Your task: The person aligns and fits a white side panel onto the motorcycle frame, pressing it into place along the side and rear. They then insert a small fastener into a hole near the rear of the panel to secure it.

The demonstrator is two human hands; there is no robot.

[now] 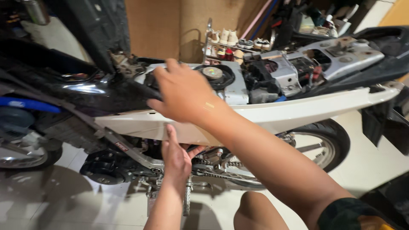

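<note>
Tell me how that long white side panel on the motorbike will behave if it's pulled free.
The white side panel is long and thin, so it would likely flex. Its glossy surface may be slippery. The right hand presses its top edge, the left hand its underside.

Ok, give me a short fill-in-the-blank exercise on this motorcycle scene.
1. The right hand rests on the upper edge of the long ____ side panel.
2. The left hand reaches up under that panel, just above the drive ____.
3. The seat is off, so the round fuel cap is ____.

Missing words: white; chain; exposed
</note>
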